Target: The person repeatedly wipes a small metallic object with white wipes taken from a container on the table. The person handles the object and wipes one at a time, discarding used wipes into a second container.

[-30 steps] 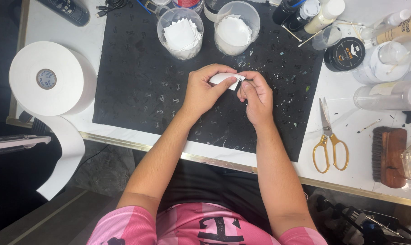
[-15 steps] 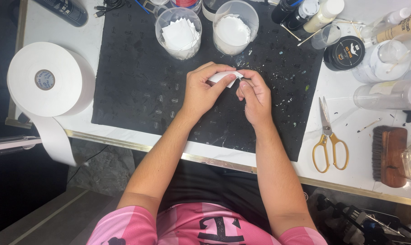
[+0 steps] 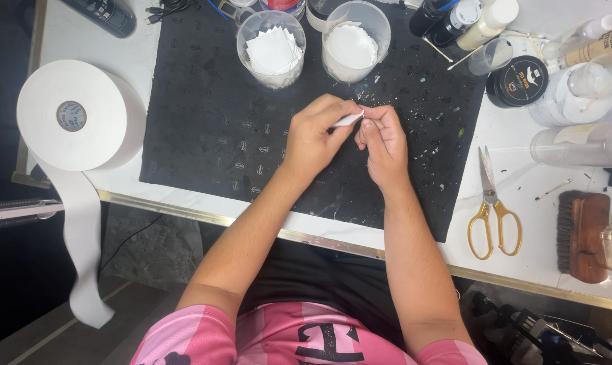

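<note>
The small white strip [image 3: 348, 120] has been drawn narrower than a second ago; it is pinched between left hand [image 3: 316, 135] and right hand [image 3: 381, 138], best kept taut above the black mat [image 3: 205, 115].

A round black tin [image 3: 517, 81] with a pale printed label on its lid lies on the white table just right of the black mat's top corner. Above it stand a dark bottle with a white cap [image 3: 454, 20] and a cream bottle [image 3: 487, 23]. A tan labelled tube [image 3: 603, 44] lies at the right edge. A black can [image 3: 103, 13] lies top left.
</note>
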